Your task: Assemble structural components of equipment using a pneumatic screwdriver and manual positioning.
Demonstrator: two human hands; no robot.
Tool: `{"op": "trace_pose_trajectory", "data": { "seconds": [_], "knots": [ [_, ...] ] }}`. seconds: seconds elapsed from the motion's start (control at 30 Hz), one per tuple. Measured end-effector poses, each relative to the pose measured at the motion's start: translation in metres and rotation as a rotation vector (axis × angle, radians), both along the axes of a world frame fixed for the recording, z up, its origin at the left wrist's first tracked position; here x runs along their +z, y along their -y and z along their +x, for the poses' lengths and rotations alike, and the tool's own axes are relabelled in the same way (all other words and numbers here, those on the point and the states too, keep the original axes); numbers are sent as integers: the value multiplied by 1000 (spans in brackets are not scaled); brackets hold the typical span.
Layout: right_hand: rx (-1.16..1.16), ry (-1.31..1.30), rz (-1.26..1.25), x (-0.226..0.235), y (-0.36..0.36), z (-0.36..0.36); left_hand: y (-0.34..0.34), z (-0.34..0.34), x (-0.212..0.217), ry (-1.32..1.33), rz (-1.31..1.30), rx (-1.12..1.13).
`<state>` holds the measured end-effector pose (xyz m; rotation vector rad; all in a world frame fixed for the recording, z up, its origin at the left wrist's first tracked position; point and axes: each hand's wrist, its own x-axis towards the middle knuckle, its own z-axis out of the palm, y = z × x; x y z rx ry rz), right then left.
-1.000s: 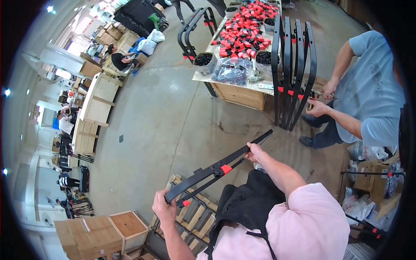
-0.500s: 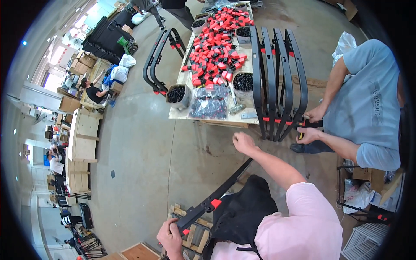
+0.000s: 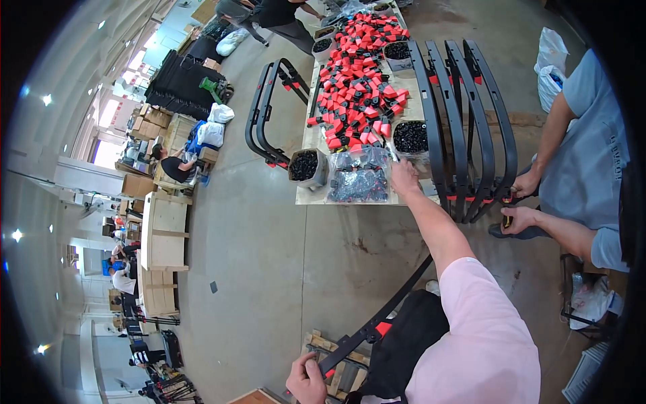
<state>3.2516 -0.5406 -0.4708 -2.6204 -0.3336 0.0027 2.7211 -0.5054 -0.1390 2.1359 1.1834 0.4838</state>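
Note:
A long black bar (image 3: 398, 303) with red fittings slants across my lap, by the black apron. Near its lower end is my left hand (image 3: 307, 382), closed around the bar. My right hand (image 3: 404, 178) reaches over the near edge of the table, fingers curled at the lower end of a slim pale tool (image 3: 392, 151); whether they grip it is hard to make out. Beside that hand lies a clear plastic bag of dark parts (image 3: 360, 185). A tub of small black pieces (image 3: 410, 138) stands just beyond it.
Red and black fittings (image 3: 360, 81) are heaped on the table (image 3: 313, 196). Curved black frames (image 3: 464, 128) lean on its right side, others (image 3: 259, 114) on its left. A co-worker's hands (image 3: 521, 209) work at the right frames. A wooden pallet (image 3: 336, 353) lies below the bar.
My right hand has moved forward from above the bar's far end onto the table, beside the plastic bag. My left hand stays at the bar. The view has shifted left.

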Motion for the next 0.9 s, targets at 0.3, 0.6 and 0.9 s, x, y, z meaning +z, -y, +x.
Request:
{"op": "trace_pose_trajectory", "data": {
  "seconds": [0.3,0.6,0.9],
  "knots": [
    [25,-1005,1348,107,21,-178,-46,30,-13,189,114,-9],
    [933,-753,1129,279,-12,-325,-67,23,11,12,139,-179],
    [1054,-1065,1040,313,-24,-373,-77,-19,-4,94,226,-301]
  ]
}}
